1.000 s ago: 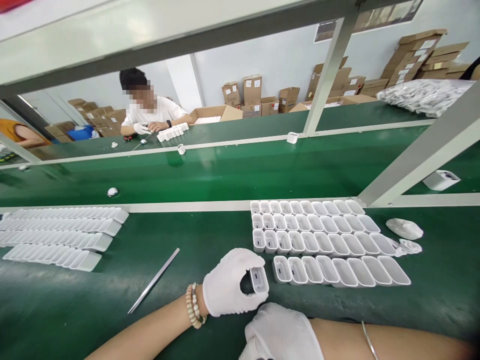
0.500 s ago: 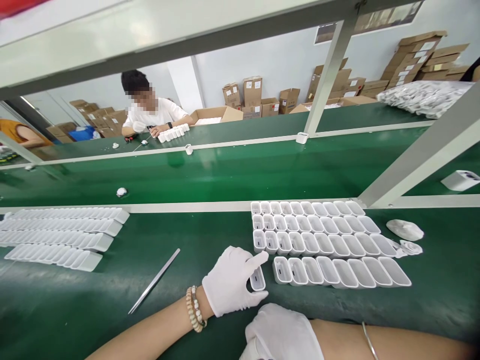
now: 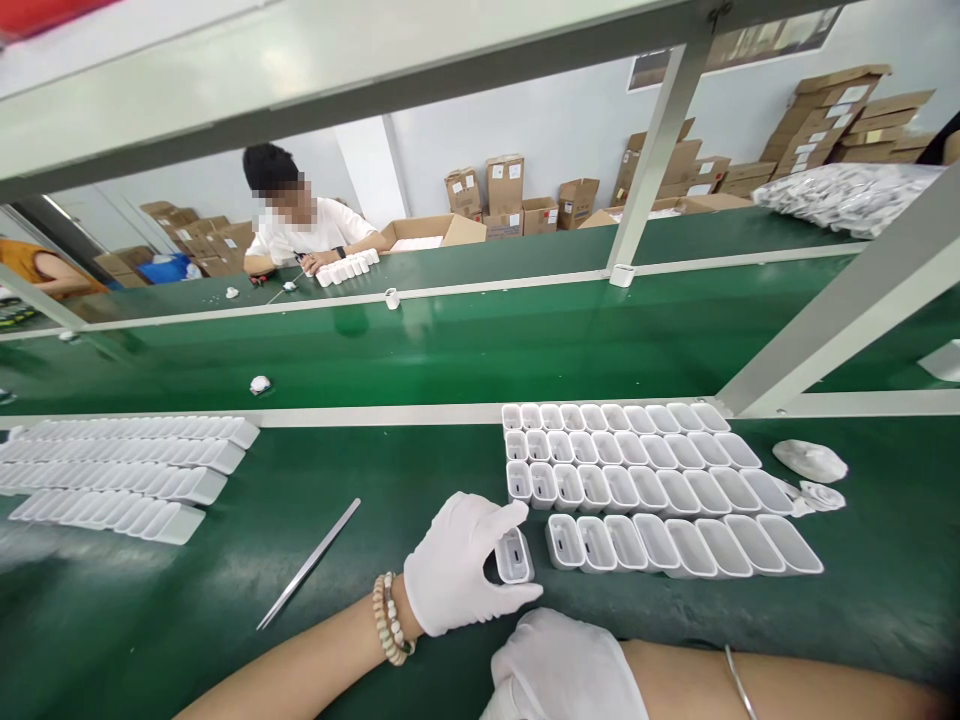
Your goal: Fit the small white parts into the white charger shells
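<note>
My left hand [image 3: 466,565], in a white glove, is open around a small white rectangular plastic housing [image 3: 514,556]. Thumb and fingers are spread on either side of it, with a gap by the palm; whether a fingertip touches its rim I cannot tell. The housing stands upright, a dark slot showing inside. At the bottom edge, my gloved right hand [image 3: 566,665] is curled closed, and whatever its fingers hold is hidden. Just right of my left hand runs a front row of similar open-topped housings [image 3: 679,545], with several more rows [image 3: 622,450] behind.
Metal tweezers [image 3: 309,563] lie left of my left hand. Further left are rows of white housings [image 3: 112,475]. Crumpled white pieces [image 3: 810,460] sit at the right. A shelf post [image 3: 840,290] slants up there. Beyond the green conveyor belt [image 3: 450,345], a person [image 3: 311,225] works opposite.
My left fingers have opened a little around the housing, and more of it shows. Loose parts on the belt have shifted right. My right hand has hardly moved.
</note>
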A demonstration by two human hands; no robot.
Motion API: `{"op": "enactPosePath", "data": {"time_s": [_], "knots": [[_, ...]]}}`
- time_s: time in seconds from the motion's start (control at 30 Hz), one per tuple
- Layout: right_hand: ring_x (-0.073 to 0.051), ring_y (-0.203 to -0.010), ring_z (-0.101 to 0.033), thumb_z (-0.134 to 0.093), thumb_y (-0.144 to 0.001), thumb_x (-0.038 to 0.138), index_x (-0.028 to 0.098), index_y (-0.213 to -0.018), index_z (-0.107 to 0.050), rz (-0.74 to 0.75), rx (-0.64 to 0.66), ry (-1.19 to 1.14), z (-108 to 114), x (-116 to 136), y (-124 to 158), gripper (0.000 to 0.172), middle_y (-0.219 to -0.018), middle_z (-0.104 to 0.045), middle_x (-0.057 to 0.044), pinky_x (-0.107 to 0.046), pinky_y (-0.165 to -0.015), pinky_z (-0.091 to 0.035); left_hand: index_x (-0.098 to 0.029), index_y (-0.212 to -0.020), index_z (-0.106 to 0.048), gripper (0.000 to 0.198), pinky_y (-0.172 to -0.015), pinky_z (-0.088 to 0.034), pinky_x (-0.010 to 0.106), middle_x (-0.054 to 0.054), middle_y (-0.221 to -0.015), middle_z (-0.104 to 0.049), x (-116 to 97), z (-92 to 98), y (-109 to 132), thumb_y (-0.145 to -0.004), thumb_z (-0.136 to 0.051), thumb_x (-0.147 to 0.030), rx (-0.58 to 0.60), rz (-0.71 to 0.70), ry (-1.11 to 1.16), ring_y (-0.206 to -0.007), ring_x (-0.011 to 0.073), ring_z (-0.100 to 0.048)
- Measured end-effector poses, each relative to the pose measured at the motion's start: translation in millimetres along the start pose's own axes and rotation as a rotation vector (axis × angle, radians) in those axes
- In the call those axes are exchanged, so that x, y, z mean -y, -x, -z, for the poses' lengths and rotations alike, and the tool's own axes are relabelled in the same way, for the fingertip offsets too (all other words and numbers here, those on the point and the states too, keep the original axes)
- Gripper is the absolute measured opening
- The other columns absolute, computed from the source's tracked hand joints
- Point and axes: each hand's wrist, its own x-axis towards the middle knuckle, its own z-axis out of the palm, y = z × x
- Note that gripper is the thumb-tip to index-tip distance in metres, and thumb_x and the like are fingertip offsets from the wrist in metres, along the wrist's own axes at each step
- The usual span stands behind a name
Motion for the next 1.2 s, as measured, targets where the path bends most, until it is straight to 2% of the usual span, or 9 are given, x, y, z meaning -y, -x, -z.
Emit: {"op": "enactPosePath", "data": {"time_s": [0.23,0.5,0.57,0.7,0.77,0.83,1.0,1.1,1.2], "knots": [[-0.010,-0.043,-0.038,-0.063,-0.071,0.020,0.019,-0.051,-0.034,-0.019,0.006,-0.003,4,4,-1,0.035,-0.047,-0.043,0.006,-0.023,-0.044,-0.024,-0.025,-0.128,-0.049,0.074,-0.076,-0.054,0.040,0.006,-0.101,-0.066,1,-4.2,2,-0.064,-0.084,-0.037,0.023,0.020,0.004,-0.089,0.0262,-0.065],[-0.009,-0.041,-0.031,-0.066,-0.069,0.020,0.020,-0.051,-0.035,-0.265,0.184,0.020,25,17,-4,0.036,-0.048,-0.037,0.007,-0.023,-0.042,-0.025,-0.024,-0.120,-0.052,0.050,-0.078,-0.054,0.038,0.004,-0.092,-0.067,-1,-4.1,1,-0.075,-0.074,-0.029,0.009,-0.055,0.008,-0.083,0.0223,-0.067],[-0.009,-0.040,-0.027,-0.067,-0.069,0.019,0.020,-0.052,-0.034,-0.214,0.171,0.000,26,17,-4,0.037,-0.047,-0.031,0.008,-0.023,-0.041,-0.024,-0.024,-0.116,-0.054,0.049,-0.080,-0.053,0.039,0.003,-0.092,-0.069,-2,-4.3,-2,-0.073,-0.077,-0.029,0.074,-0.047,-0.002,-0.082,0.0228,-0.067],[-0.009,-0.041,-0.027,-0.068,-0.071,0.019,0.020,-0.054,-0.033,-0.033,0.108,-0.029,22,13,-2,0.039,-0.048,-0.029,0.008,-0.024,-0.043,-0.023,-0.022,-0.123,-0.051,0.076,-0.083,-0.054,0.042,0.008,-0.107,-0.069,0,-4.9,-6,-0.059,-0.090,-0.033,0.175,0.012,0.000,-0.095,0.0279,-0.067],[-0.010,-0.042,-0.029,-0.067,-0.071,0.020,0.020,-0.054,-0.033,0.003,0.094,-0.010,17,10,-2,0.037,-0.048,-0.031,0.008,-0.025,-0.043,-0.023,-0.021,-0.124,-0.050,0.078,-0.085,-0.053,0.042,0.008,-0.110,-0.069,0,-4.4,-7,-0.058,-0.090,-0.033,0.188,0.010,0.018,-0.098,0.0284,-0.066],[-0.011,-0.043,-0.031,-0.066,-0.072,0.020,0.021,-0.054,-0.033,-0.010,0.092,0.009,14,9,-2,0.037,-0.048,-0.033,0.008,-0.025,-0.044,-0.024,-0.021,-0.120,-0.052,0.067,-0.084,-0.052,0.041,0.007,-0.107,-0.069,0,-3.8,-7,-0.063,-0.086,-0.031,0.199,0.000,0.035,-0.096,0.0273,-0.066],[-0.009,-0.040,-0.030,-0.067,-0.070,0.019,0.020,-0.051,-0.032,-0.106,0.116,0.008,17,12,-2,0.040,-0.046,-0.033,0.008,-0.022,-0.042,-0.024,-0.021,-0.088,-0.058,0.014,-0.074,-0.049,0.032,0.004,-0.086,-0.067,0,-5.4,-9,-0.076,-0.064,-0.020,0.210,-0.006,0.038,-0.078,0.0203,-0.065],[-0.009,-0.039,-0.028,-0.069,-0.067,0.014,0.020,-0.050,-0.034,-0.146,0.140,0.057,25,18,-3,0.039,-0.045,-0.032,0.008,-0.021,-0.041,-0.024,-0.020,-0.075,-0.053,0.008,-0.066,-0.045,0.030,0.003,-0.076,-0.063,0,-6.2,-9,-0.074,-0.060,-0.018,0.205,0.000,0.020,-0.068,0.0178,-0.060],[-0.009,-0.041,-0.037,-0.068,-0.067,0.015,0.020,-0.051,-0.036,-0.182,0.165,0.074,30,23,-2,0.037,-0.047,-0.041,0.007,-0.020,-0.042,-0.027,-0.020,-0.067,-0.046,0.014,-0.062,-0.041,0.030,0.002,-0.069,-0.058,-1,-4.8,-7,-0.069,-0.059,-0.017,0.168,-0.002,0.007,-0.061,0.0160,-0.055]]}}
